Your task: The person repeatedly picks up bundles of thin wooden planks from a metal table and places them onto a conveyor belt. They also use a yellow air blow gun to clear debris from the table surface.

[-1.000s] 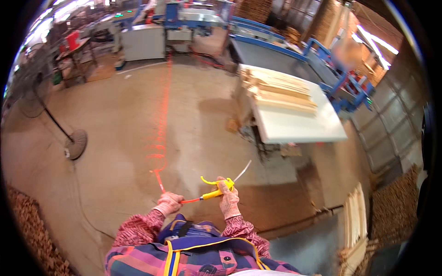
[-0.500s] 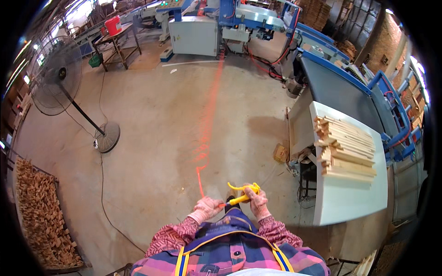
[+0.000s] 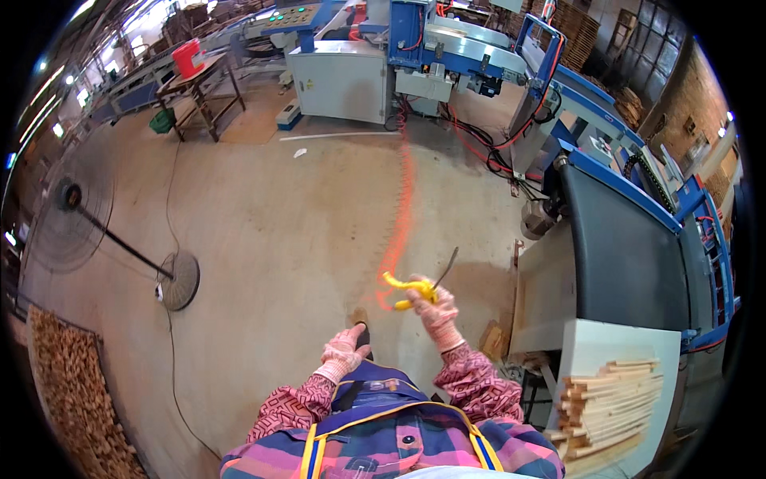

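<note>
My right hand (image 3: 435, 314), in a pale pinkish work glove, is closed around a yellow air blow gun (image 3: 421, 289). The thin dark nozzle of the gun points up and to the right, away from me. A coiled orange-red air hose (image 3: 399, 215) stretches over the floor from the machine and reaches the gun's yellow handle end. My left hand (image 3: 343, 351), gloved the same way, is held low in front of my apron with nothing visible in it. Its fingers are loosely extended beside the tip of my dark shoe (image 3: 364, 337).
A conveyor with a dark belt (image 3: 630, 255) stands at right, beside a white table (image 3: 622, 339) bearing wooden strips (image 3: 614, 399). On the left are a pedestal fan (image 3: 179, 279), its cord and stacked wood pieces (image 3: 80, 383). Ahead stand a grey machine cabinet (image 3: 343, 84) and a red bucket (image 3: 188, 59).
My left hand has come off the hose end and moved slightly left. My right hand has carried the blow gun forward, its nozzle now pointing up-right. The view has shifted toward the machine.
</note>
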Motion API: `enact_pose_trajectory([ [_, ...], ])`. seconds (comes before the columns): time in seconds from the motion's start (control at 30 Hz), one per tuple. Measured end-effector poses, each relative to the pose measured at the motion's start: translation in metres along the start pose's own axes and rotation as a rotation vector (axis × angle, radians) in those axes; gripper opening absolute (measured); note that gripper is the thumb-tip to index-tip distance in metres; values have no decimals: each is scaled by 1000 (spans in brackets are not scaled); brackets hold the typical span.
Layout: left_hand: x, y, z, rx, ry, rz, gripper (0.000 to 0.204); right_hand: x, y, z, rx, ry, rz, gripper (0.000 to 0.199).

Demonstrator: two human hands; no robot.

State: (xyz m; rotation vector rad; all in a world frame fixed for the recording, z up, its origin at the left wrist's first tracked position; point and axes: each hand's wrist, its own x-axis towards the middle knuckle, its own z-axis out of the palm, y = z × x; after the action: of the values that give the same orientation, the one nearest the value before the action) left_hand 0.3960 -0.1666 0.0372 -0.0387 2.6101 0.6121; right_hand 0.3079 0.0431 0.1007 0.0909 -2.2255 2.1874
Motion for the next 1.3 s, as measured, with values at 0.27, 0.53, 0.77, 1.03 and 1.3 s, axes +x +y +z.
enact_pose_trajectory([
  [0.27, 232, -3, -119, 66, -213, 232, 46, 294, -16, -38, 129, 551, -28, 33],
  [0.53, 391, -16, -215, -38, 3, 223, 54, 562, 5, -8, 397, 634, -82, 33],
  [0.77, 497, -46, -219, -65, -147, -82, 53, 827, 127, -17, 332, 670, 87, 32],
  [1.03, 625, 22, -316, -501, -247, -447, 55, 1055, 226, -30, -563, 663, 524, 51],
  [1.3, 685, 15, -313, -470, -348, -555, 49, 1118, 295, -65, -635, 567, 436, 51],
])
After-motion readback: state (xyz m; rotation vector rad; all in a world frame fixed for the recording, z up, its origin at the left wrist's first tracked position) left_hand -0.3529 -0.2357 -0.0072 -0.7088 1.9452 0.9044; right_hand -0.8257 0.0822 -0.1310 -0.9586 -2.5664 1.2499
